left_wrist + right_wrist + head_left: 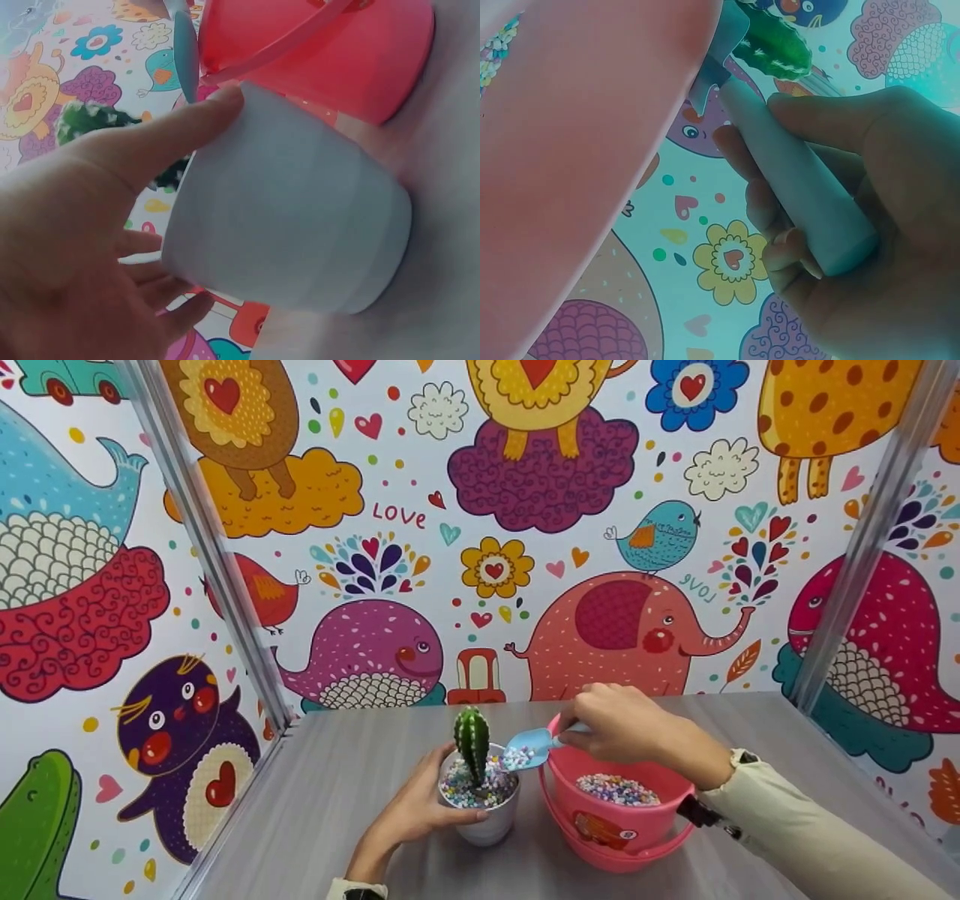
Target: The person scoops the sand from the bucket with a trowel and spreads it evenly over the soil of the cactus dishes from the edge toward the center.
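A small green cactus (472,739) stands in a white flowerpot (486,831) on the table, with little pastel beads (457,793) round its base. My left hand (421,802) holds the flowerpot, thumb at its rim and fingers behind. In the left wrist view the thumb (214,112) lies along the pot's upper edge. From the right, my right hand (619,727) grips the handle (799,176) of a light blue toy shovel (538,746). Beads (517,757) lie on its blade, whose tip is over the flowerpot's rim.
To the right of the flowerpot stands a pink bucket (611,817) with more beads (616,789) inside. Its pink handle (651,855) hangs down in front. Cartoon-printed walls (480,615) enclose the grey table (330,757) at the back and sides.
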`<control>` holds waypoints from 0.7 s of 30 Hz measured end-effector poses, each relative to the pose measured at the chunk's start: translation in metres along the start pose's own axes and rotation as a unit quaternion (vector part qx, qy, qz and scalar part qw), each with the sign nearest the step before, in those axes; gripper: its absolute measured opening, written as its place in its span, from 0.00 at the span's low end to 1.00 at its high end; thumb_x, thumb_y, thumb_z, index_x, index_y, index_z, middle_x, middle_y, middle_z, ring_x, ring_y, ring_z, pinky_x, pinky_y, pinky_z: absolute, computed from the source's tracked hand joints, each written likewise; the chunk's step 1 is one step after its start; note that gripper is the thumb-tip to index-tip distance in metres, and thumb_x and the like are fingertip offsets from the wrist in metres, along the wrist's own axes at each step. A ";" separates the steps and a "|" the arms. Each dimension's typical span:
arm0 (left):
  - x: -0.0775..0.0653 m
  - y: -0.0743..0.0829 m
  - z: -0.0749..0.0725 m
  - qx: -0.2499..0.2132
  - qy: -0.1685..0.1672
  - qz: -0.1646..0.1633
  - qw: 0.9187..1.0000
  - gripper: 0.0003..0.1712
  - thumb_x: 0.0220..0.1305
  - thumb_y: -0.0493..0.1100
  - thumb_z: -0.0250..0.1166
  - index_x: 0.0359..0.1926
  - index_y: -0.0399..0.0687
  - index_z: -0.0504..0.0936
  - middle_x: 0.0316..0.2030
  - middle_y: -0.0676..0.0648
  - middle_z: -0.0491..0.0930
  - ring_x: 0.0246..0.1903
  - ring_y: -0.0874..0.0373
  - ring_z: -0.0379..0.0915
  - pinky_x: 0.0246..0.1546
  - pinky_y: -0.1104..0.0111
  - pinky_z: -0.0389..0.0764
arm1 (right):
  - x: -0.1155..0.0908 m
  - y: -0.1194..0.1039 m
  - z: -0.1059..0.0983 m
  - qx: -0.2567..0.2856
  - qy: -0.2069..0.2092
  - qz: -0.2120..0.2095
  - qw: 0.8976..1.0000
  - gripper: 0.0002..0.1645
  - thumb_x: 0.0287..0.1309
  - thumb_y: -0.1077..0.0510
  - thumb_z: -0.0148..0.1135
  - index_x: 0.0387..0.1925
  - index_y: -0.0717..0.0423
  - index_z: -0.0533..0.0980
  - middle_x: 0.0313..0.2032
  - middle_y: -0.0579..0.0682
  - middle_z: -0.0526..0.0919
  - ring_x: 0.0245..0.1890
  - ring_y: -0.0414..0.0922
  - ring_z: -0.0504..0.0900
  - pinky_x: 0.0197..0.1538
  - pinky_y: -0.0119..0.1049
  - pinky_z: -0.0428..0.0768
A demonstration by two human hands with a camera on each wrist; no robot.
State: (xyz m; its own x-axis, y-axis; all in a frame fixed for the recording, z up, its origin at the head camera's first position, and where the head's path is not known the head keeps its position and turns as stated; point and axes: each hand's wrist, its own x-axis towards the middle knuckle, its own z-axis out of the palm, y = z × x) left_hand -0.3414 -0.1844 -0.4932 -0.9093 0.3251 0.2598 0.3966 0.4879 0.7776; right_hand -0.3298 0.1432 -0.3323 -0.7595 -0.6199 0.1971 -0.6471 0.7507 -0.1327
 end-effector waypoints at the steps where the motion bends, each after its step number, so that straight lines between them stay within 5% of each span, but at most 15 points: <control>1: 0.000 0.001 0.001 0.005 0.001 -0.005 1.000 0.71 0.45 0.62 0.88 0.82 0.41 0.60 0.75 0.33 0.67 0.74 0.32 0.66 0.75 0.33 0.67 | 0.000 0.000 0.000 -0.002 0.001 0.000 1.000 0.11 0.64 0.54 0.78 0.47 0.50 0.92 0.41 0.45 0.95 0.45 0.48 0.91 0.43 0.41 0.91; 9: -0.003 0.010 0.006 0.061 0.023 -0.039 0.997 0.73 0.42 0.68 0.87 0.81 0.41 0.62 0.67 0.37 0.65 0.69 0.40 0.67 0.71 0.36 0.74 | 0.004 -0.003 0.006 -0.036 0.023 -0.004 0.999 0.12 0.59 0.53 0.82 0.45 0.50 0.93 0.38 0.46 0.93 0.40 0.45 0.88 0.38 0.38 0.89; 21: -0.002 0.010 0.006 0.062 0.017 -0.050 0.997 0.74 0.42 0.69 0.86 0.82 0.43 0.61 0.68 0.36 0.66 0.70 0.40 0.64 0.72 0.36 0.73 | 0.010 -0.010 0.019 -0.111 0.082 -0.009 0.990 0.11 0.57 0.53 0.83 0.41 0.50 0.93 0.36 0.48 0.93 0.40 0.48 0.87 0.36 0.42 0.89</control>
State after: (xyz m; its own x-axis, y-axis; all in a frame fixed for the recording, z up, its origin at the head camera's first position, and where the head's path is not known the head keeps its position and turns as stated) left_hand -0.3348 -0.1752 -0.4892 -0.9478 0.2439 0.2054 0.3148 0.6130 0.7246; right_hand -0.3328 0.1251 -0.3479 -0.7150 -0.6019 0.3557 -0.6166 0.7827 0.0851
